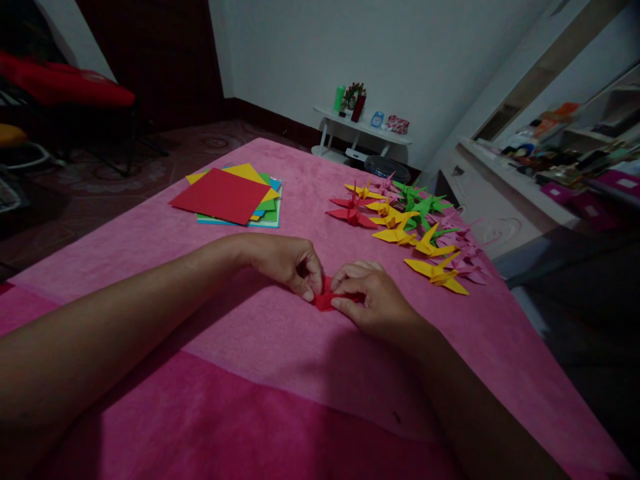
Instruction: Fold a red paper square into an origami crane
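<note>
A small folded piece of red paper (325, 298) lies on the pink cloth (260, 333) between my two hands. My left hand (285, 261) pinches its left side with curled fingers. My right hand (373, 297) pinches its right side, thumb and fingers pressed on the fold. Most of the red piece is hidden under my fingers. Beyond my right hand lie several finished paper cranes (405, 223) in red, yellow, green and pink.
A stack of coloured paper sheets (227, 195), red on top, rests at the far left of the cloth. A white side table (360, 130) with small items stands by the wall. A cluttered counter (550, 173) runs along the right.
</note>
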Demonstrator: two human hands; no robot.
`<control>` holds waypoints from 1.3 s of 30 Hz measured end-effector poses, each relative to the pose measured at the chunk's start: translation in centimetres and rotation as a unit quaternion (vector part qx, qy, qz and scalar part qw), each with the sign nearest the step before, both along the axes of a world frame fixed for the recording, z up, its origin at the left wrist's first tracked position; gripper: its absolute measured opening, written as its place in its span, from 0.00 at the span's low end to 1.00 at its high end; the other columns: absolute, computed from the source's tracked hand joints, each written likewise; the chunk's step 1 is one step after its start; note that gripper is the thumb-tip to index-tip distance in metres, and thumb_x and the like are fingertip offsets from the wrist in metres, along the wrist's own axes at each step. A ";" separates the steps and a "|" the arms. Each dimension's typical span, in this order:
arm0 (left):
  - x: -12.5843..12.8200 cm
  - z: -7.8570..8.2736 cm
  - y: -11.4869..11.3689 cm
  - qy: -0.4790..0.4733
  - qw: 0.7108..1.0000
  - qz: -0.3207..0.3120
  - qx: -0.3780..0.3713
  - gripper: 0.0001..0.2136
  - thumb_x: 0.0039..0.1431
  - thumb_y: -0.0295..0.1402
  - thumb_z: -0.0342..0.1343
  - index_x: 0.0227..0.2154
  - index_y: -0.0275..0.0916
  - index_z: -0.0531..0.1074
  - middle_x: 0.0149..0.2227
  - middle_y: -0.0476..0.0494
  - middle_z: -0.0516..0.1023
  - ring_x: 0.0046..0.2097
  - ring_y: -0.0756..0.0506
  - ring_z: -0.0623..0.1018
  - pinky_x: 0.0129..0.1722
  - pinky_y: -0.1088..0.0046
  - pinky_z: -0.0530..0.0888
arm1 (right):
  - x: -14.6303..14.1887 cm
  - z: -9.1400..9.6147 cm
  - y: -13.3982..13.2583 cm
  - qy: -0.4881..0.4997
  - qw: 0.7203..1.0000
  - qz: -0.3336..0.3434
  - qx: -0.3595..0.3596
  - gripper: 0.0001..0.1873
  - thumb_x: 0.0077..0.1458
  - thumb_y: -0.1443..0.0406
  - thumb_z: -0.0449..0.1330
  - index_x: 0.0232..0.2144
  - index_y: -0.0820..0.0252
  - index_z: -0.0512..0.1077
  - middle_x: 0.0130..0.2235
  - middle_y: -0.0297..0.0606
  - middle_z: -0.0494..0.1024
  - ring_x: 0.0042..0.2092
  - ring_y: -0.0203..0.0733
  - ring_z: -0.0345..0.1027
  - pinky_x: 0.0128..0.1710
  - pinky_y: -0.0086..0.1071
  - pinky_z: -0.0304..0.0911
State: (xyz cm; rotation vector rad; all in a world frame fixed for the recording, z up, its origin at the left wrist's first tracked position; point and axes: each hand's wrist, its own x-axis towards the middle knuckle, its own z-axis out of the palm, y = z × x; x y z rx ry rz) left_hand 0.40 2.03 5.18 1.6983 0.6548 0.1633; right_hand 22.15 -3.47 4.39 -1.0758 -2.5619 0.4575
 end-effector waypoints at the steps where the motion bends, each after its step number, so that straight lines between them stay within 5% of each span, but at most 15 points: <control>1: 0.0 0.0 0.0 0.000 1.000 0.006 -0.002 0.08 0.34 0.26 0.68 0.23 0.42 0.80 0.26 0.45 0.81 0.29 0.44 0.77 0.30 0.74 0.70 | 0.0 0.0 0.0 -0.003 1.000 -0.005 -0.001 0.04 0.50 0.68 0.63 0.24 0.58 0.76 0.31 0.34 0.76 0.37 0.39 0.65 0.42 0.37 0.53; 5: 0.0 -0.2 0.0 -0.016 0.999 0.051 -0.012 0.11 0.30 0.23 0.68 0.21 0.43 0.80 0.24 0.46 0.80 0.29 0.43 0.77 0.31 0.72 0.71 | 0.2 0.1 0.1 -0.013 1.000 -0.008 -0.017 0.05 0.51 0.67 0.63 0.24 0.58 0.77 0.28 0.34 0.73 0.34 0.38 0.64 0.39 0.36 0.53; 14: 0.7 -0.7 -0.4 -0.004 1.000 0.023 0.007 0.06 0.34 0.27 0.69 0.20 0.41 0.79 0.21 0.48 0.77 0.26 0.46 0.75 0.28 0.75 0.68 | -0.2 -0.3 0.0 0.011 0.998 0.002 -0.063 0.06 0.50 0.69 0.60 0.22 0.58 0.74 0.25 0.32 0.71 0.29 0.35 0.61 0.35 0.32 0.52; 22: 1.3 -1.3 -0.7 0.039 0.997 -0.007 0.073 0.01 0.42 0.29 0.64 0.19 0.40 0.79 0.22 0.47 0.76 0.24 0.49 0.71 0.27 0.76 0.64 | 0.2 -0.2 0.2 0.049 0.977 -0.036 -0.203 0.08 0.50 0.70 0.56 0.22 0.60 0.72 0.26 0.31 0.70 0.28 0.33 0.61 0.28 0.28 0.52; 30: 1.7 -1.2 -0.9 0.057 0.995 -0.006 0.081 0.06 0.42 0.31 0.64 0.14 0.38 0.75 0.18 0.49 0.71 0.22 0.51 0.66 0.25 0.77 0.61 | 1.8 -0.3 1.3 0.105 0.949 0.009 -0.298 0.08 0.47 0.67 0.57 0.21 0.61 0.74 0.22 0.29 0.69 0.24 0.32 0.59 0.26 0.26 0.54; 39: 1.8 -1.0 -0.8 0.141 0.977 -0.066 0.142 0.09 0.50 0.36 0.59 0.23 0.35 0.76 0.26 0.49 0.72 0.26 0.52 0.66 0.27 0.77 0.60 | 3.6 0.1 2.1 0.050 0.943 0.010 -0.330 0.08 0.45 0.66 0.59 0.27 0.66 0.76 0.28 0.34 0.73 0.30 0.33 0.62 0.30 0.26 0.57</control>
